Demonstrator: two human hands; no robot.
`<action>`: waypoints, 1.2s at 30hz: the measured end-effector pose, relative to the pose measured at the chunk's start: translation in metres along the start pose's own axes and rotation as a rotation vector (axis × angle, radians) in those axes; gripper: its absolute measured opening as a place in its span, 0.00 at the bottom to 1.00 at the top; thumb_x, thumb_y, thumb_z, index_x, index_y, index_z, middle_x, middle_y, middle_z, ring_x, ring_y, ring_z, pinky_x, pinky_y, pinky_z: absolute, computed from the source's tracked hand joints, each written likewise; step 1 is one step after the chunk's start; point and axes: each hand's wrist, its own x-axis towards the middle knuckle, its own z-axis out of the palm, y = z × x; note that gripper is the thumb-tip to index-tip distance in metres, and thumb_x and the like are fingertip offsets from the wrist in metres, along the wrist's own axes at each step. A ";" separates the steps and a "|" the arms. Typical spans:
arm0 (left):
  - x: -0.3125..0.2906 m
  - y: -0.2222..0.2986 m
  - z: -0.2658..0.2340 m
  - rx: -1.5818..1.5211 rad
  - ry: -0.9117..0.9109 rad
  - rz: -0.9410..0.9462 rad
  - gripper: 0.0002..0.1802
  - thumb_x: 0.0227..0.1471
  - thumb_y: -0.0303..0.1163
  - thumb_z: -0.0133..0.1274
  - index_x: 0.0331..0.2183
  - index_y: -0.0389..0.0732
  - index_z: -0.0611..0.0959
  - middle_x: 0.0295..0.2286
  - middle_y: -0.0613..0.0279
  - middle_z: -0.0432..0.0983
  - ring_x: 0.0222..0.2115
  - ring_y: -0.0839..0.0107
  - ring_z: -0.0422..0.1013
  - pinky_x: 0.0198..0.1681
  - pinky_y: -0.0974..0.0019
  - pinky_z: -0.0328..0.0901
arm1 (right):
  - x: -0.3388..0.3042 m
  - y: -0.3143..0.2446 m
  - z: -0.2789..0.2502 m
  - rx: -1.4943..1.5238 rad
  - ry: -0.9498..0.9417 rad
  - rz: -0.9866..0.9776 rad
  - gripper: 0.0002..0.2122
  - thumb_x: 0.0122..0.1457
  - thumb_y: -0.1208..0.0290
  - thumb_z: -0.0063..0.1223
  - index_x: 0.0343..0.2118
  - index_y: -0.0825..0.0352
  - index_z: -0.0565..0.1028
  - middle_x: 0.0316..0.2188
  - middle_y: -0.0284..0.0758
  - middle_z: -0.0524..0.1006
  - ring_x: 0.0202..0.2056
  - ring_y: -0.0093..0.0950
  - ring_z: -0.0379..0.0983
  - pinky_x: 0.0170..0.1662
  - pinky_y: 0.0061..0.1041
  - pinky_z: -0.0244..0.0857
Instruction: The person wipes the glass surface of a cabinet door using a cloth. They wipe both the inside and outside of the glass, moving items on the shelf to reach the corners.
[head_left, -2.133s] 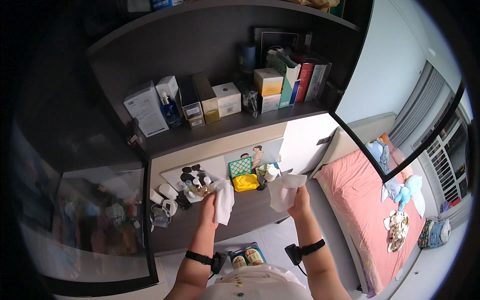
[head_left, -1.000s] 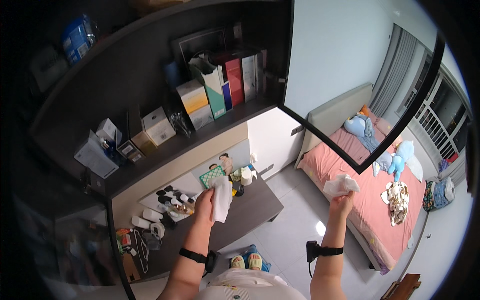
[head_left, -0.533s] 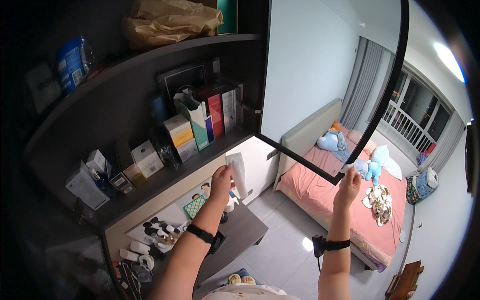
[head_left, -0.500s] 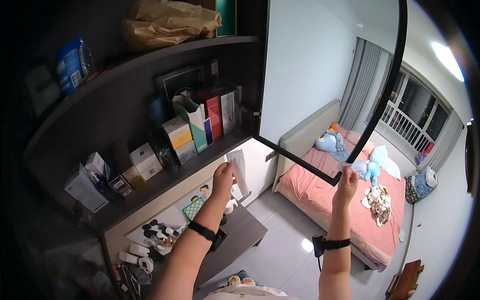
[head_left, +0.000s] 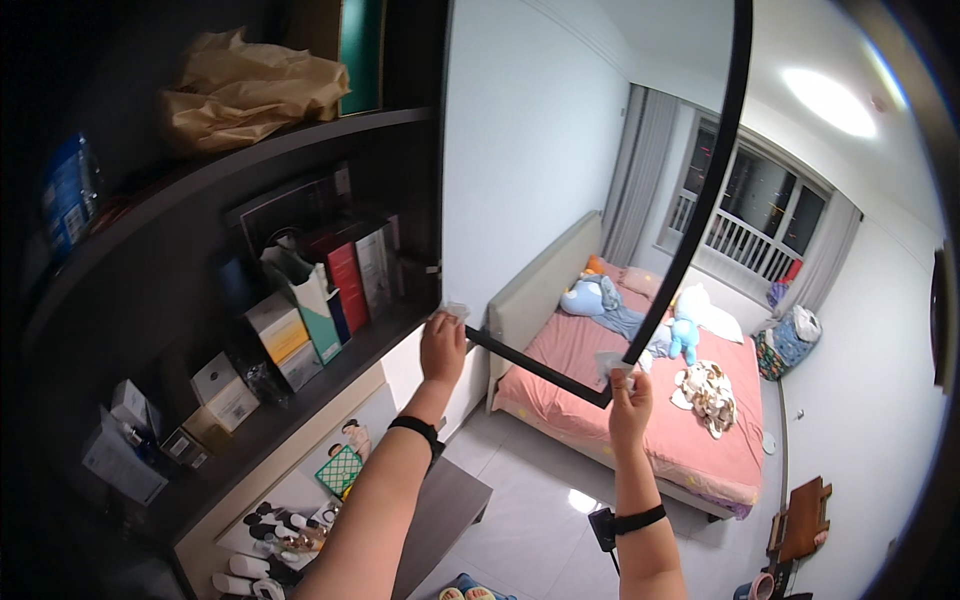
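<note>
A glass cabinet door (head_left: 540, 150) with a black frame (head_left: 545, 377) stands swung out, and the bedroom shows through its pane. At the door's lower left corner, my left hand (head_left: 443, 350) is closed on a thin white wipe (head_left: 455, 309). My right hand (head_left: 629, 402) pinches another pale wipe (head_left: 609, 362) against the frame by the lower right corner. Both arms reach up and forward, each with a black wristband. The fingertips are partly hidden behind the wipes.
Dark shelves (head_left: 280, 143) on the left hold a crumpled brown paper bag (head_left: 250, 95), a magazine holder (head_left: 315, 315) and several boxes. Below is a desk (head_left: 450, 510) with small items. A bed (head_left: 560, 430) with plush toys stands beyond the door.
My left hand has risen, bringing its hanging wipe up to the door's lower left corner. My right hand stays by the lower right corner. The whole view has shifted rightward.
</note>
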 end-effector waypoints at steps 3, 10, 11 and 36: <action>0.003 0.010 -0.008 -0.018 -0.016 0.028 0.09 0.50 0.30 0.47 0.31 0.34 0.76 0.32 0.51 0.71 0.37 0.53 0.67 0.41 0.57 0.63 | -0.003 -0.010 0.002 -0.028 0.004 0.018 0.13 0.55 0.64 0.54 0.21 0.62 0.64 0.16 0.20 0.59 0.19 0.11 0.50 0.21 0.14 0.44; -0.054 0.133 0.003 -0.367 -0.293 0.312 0.07 0.44 0.26 0.48 0.30 0.37 0.77 0.29 0.53 0.71 0.34 0.56 0.68 0.38 0.57 0.64 | -0.012 -0.015 -0.001 -0.094 0.029 0.060 0.12 0.56 0.63 0.53 0.23 0.64 0.66 0.18 0.21 0.62 0.21 0.12 0.53 0.23 0.13 0.48; -0.066 0.149 0.007 -0.356 -0.344 0.323 0.09 0.41 0.27 0.49 0.30 0.38 0.77 0.29 0.54 0.71 0.35 0.56 0.68 0.38 0.57 0.64 | -0.015 -0.018 0.004 -0.068 0.035 0.064 0.14 0.55 0.62 0.55 0.22 0.64 0.65 0.16 0.20 0.60 0.20 0.12 0.52 0.22 0.14 0.46; -0.108 0.143 -0.070 -0.479 -0.223 0.091 0.12 0.50 0.27 0.46 0.37 0.34 0.75 0.36 0.48 0.72 0.36 0.50 0.69 0.40 0.56 0.64 | -0.116 -0.006 0.016 0.285 -0.100 0.373 0.20 0.64 0.57 0.31 0.36 0.70 0.70 0.30 0.28 0.71 0.32 0.17 0.64 0.36 0.16 0.58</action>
